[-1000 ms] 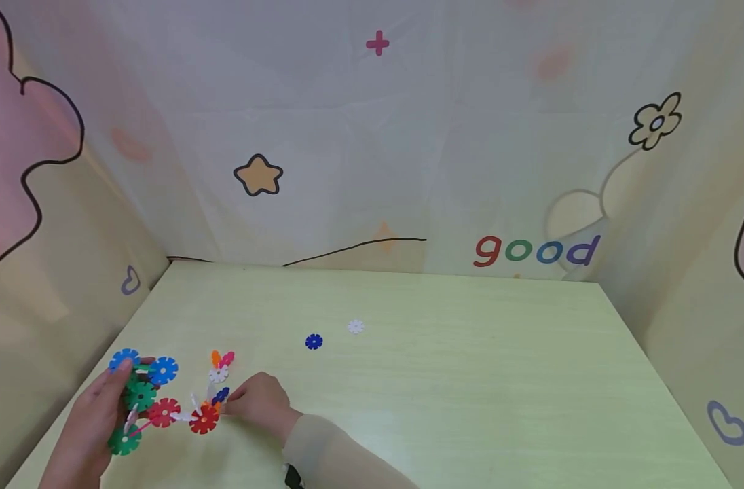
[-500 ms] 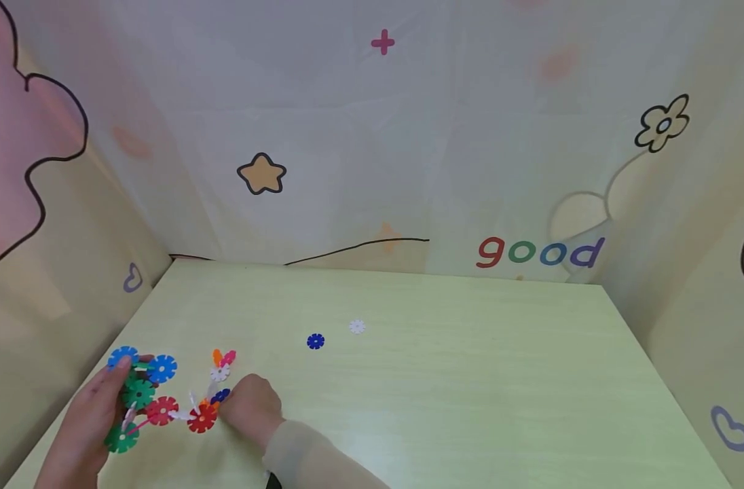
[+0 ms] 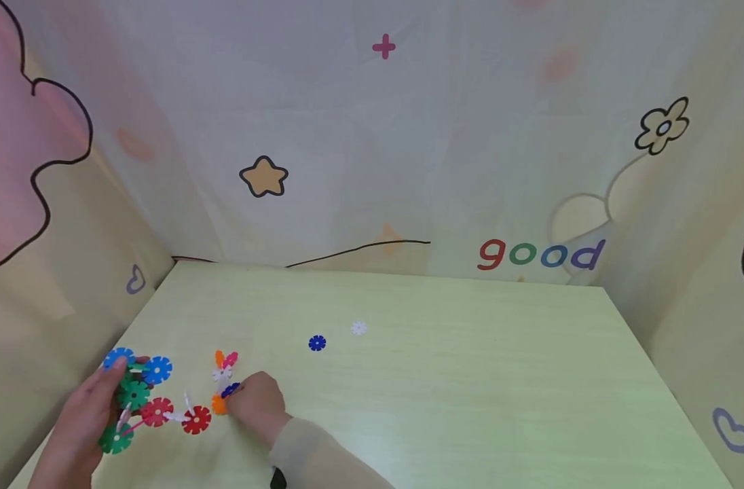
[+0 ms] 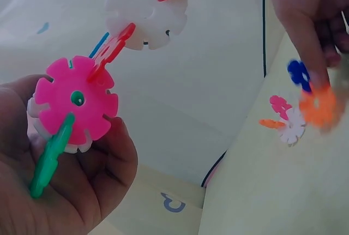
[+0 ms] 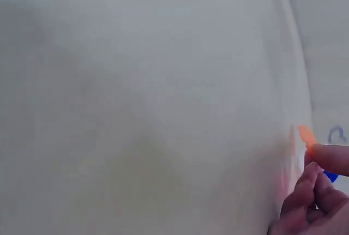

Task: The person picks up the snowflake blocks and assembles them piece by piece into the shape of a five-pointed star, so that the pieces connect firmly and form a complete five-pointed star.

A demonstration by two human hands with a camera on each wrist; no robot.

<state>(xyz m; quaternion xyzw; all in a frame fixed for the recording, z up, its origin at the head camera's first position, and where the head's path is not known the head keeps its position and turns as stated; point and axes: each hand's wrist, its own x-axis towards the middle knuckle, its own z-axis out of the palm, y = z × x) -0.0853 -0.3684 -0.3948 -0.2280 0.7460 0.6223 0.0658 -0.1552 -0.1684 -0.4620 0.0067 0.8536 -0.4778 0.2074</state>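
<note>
My left hand (image 3: 81, 414) grips a built-up chain of toothed plastic snowflake discs at the left of the head view. Blue discs (image 3: 157, 370), green discs (image 3: 133, 394) and red discs (image 3: 197, 420) show on it. In the left wrist view, a pink disc (image 4: 76, 101) sits between thumb and fingers with a green disc (image 4: 52, 161) slotted in. My right hand (image 3: 258, 406) pinches an orange disc (image 4: 320, 106), blurred in the left wrist view. Beside it are a dark blue disc (image 3: 230, 390) and a white disc (image 3: 222, 374) with small pink and orange discs above.
A loose dark blue disc (image 3: 317, 343) and a loose white disc (image 3: 358, 328) lie on the pale wooden table (image 3: 470, 380) beyond my right hand. Printed cloth walls (image 3: 323, 136) enclose the table at the back and sides.
The held chain has shifted slightly left, and the orange disc at my right fingers now stands apart from the chain's end red disc, with a gap between them.
</note>
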